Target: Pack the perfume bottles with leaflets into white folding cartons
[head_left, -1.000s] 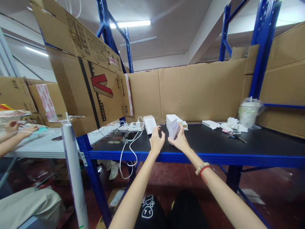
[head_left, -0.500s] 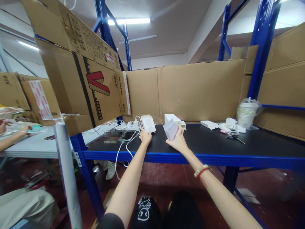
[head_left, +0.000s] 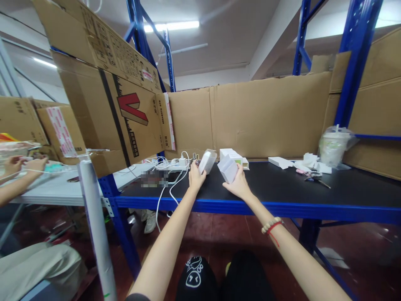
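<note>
My left hand point(head_left: 196, 176) is closed round a white tray point(head_left: 208, 161), shallow and box-shaped, tilted up on its side above the black tabletop. Close by on the right, my right hand point(head_left: 239, 184) grips a small white box point(head_left: 228, 169), also tilted; a flap seems to stand up at its top. The two held pieces are apart. Just behind the right-hand box stands a row of small white boxes point(head_left: 230, 153), one with a green-yellow patch. Small dark objects beyond my left fingers are too small to name.
A power strip point(head_left: 178, 164) with white cables lies left, one cable hanging over the blue front edge point(head_left: 250, 206). Right are a lidded drink cup point(head_left: 332, 148) in plastic, crumpled white paper point(head_left: 310, 161) and scissors point(head_left: 316, 177). Cardboard point(head_left: 269, 117) walls the back. Another person's hands point(head_left: 35, 164) work far left.
My left hand has lifted the white tray off the tabletop and turned it on its side, bringing it nearer the box. My right hand still holds the box. The view has shifted slightly.
</note>
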Tool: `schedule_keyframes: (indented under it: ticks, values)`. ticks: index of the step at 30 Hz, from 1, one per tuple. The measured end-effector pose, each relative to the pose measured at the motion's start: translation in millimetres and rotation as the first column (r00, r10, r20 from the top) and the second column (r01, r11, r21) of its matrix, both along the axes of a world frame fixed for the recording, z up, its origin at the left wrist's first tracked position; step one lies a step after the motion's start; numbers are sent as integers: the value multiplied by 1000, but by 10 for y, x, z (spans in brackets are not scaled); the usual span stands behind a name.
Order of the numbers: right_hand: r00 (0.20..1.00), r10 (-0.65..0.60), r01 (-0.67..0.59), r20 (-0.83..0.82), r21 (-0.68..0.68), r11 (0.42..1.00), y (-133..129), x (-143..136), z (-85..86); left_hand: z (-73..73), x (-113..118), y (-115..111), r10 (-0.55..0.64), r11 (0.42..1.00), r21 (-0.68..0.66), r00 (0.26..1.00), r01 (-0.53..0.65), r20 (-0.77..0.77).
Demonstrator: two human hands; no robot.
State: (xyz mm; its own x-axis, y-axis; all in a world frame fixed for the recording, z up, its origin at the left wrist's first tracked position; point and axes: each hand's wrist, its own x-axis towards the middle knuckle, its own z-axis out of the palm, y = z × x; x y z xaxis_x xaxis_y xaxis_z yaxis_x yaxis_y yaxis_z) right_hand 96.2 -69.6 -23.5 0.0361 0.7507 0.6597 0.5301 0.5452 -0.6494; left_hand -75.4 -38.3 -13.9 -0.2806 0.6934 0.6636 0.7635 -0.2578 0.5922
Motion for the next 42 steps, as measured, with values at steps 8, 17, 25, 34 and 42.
schedule_keyframes:
  ticks: [8,17,25,34,42]
  values:
    - [997,44,-46,-63,-33,998,2,-4,14,79,162,-146,-23,999,-55,867,-5,-497]
    - [986,74,-80,-152,-33,996,-67,26,82,0,209,-409,-9,997,64,924,37,-383]
    - [943,67,-66,-325,12,998,-43,106,110,47,250,-542,-89,991,39,840,130,-536]
    - [883,219,-199,-416,91,976,-6,88,58,64,300,-574,-40,999,-8,794,45,-606]
    - [739,382,-356,-555,160,921,67,93,52,86,288,-538,-67,997,-31,673,65,-737]
